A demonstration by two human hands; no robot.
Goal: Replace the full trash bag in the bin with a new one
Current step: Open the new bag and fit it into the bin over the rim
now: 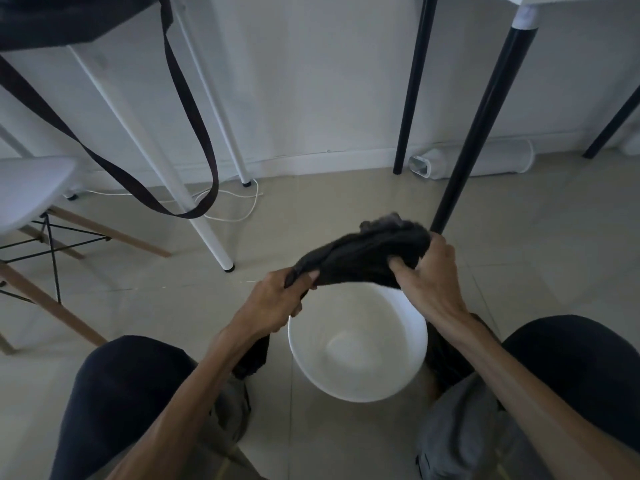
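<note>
A white round bin [358, 382] stands on the tiled floor between my knees, and its inside shows bare with no bag in it. Just above its far rim I hold a bunched black trash bag [367, 258] between both hands. My left hand [277, 303] grips the bag's left end, with a strip of black plastic hanging below the wrist. My right hand [429, 271] is closed on the bag's right part.
A black table leg [474, 133] comes down just behind my right hand. White table legs [194, 202] and a hanging black strap [194, 109] are at the left. A white chair [31, 199] stands far left. A white cable [242, 209] lies by the wall.
</note>
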